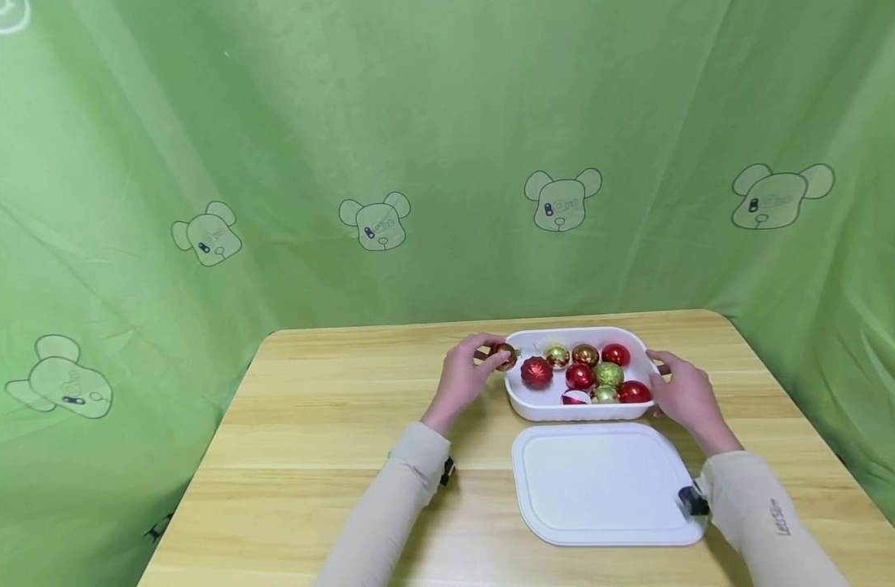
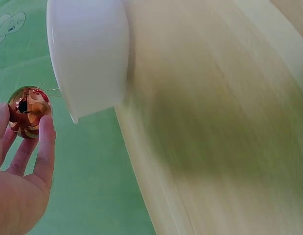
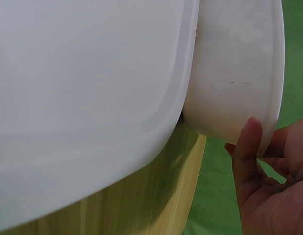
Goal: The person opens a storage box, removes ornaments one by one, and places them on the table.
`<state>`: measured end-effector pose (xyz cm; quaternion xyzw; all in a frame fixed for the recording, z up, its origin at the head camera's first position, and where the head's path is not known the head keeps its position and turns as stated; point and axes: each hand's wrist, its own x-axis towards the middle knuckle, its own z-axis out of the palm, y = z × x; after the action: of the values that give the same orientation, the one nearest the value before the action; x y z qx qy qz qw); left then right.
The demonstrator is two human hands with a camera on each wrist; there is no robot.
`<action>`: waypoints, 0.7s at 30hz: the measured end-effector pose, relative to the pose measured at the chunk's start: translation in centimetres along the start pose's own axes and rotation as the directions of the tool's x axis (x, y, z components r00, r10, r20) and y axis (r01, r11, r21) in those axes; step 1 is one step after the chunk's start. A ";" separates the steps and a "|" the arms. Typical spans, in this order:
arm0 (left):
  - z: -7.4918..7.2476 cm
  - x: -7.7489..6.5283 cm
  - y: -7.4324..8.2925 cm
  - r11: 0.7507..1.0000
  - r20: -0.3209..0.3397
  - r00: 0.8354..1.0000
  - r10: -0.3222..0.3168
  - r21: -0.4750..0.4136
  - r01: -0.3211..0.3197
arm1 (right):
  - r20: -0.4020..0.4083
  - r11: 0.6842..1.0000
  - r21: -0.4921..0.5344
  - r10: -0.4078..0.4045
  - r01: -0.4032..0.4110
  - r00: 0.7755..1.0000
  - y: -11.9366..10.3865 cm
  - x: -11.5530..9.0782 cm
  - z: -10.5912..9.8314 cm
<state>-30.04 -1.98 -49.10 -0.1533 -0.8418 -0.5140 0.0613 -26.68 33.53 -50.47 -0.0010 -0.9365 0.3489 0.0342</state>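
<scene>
Between the thumb and fingers of my left hand [image 1: 464, 373] is a shiny copper-gold Christmas ball [image 2: 30, 110], held just over the left rim of a white plastic container [image 1: 579, 413]. A thin loop of thread sticks out from the ball toward the container. My right hand [image 1: 688, 398] grips the container's right end, thumb [image 3: 250, 139] against the outer wall. Inside lie several Christmas balls: a textured dark red one [image 1: 537, 372], shiny red ones, gold ones, a glittery green one [image 1: 609, 375] and a red-and-white one [image 1: 575, 397].
A flat white lid [image 1: 605, 485] lies on the wooden table [image 1: 330, 424] in front of the container, under my right sleeve. Behind the table's far edge hangs a green curtain [image 1: 447, 269] with printed bear heads.
</scene>
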 end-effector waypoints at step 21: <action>-1.1 0.5 -3.0 0.995 -0.031 0.995 -0.094 0.034 0.095 | -0.001 1.000 -0.001 0.016 -0.016 1.000 0.1 0.0 0.3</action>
<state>-31.52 -4.11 -51.00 -0.1048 -0.8560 -0.5035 0.0518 -26.69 33.45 -50.74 -0.0087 -0.9366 0.3488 0.0322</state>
